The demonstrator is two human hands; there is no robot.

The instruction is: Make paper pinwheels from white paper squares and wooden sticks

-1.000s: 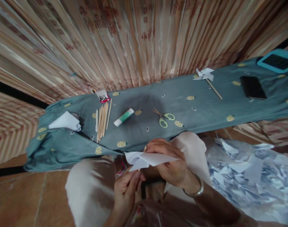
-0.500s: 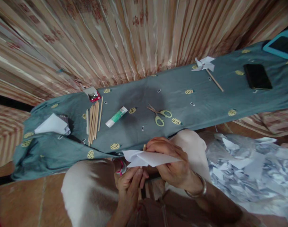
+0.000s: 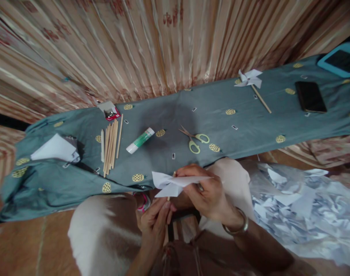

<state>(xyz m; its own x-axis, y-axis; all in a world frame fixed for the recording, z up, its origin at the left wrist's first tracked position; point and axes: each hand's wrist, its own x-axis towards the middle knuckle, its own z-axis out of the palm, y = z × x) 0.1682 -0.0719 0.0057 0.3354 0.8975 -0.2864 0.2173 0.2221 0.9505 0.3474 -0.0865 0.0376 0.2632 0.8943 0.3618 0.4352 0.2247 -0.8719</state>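
Note:
Above my lap, near the table's front edge, is a white paper pinwheel (image 3: 170,188) with folded blades. My left hand (image 3: 154,219) is closed on its thin wooden stick (image 3: 168,198), just below the blades. On the other side, my right hand (image 3: 205,193) is closed on the pinwheel, its fingers around the right blade and behind the paper. The fingertips behind the paper are partly hidden. Another paper pinwheel (image 3: 251,79) on a stick lies at the table's back right. Scissors (image 3: 194,142) with yellow-green handles lie just beyond my hands.
On the green pineapple-print cloth (image 3: 209,107) are a glue stick (image 3: 140,140), several wooden sticks (image 3: 111,147), a small red box of metal pieces (image 3: 112,113), folded white paper (image 3: 56,148) and a black phone (image 3: 311,96). A plastic bag of paper pieces (image 3: 301,207) stands at right.
The pinwheel has risen slightly and tilted, so more of its lower blade shows. Both hands have shifted a little with it and keep their hold. The whole view has turned slightly.

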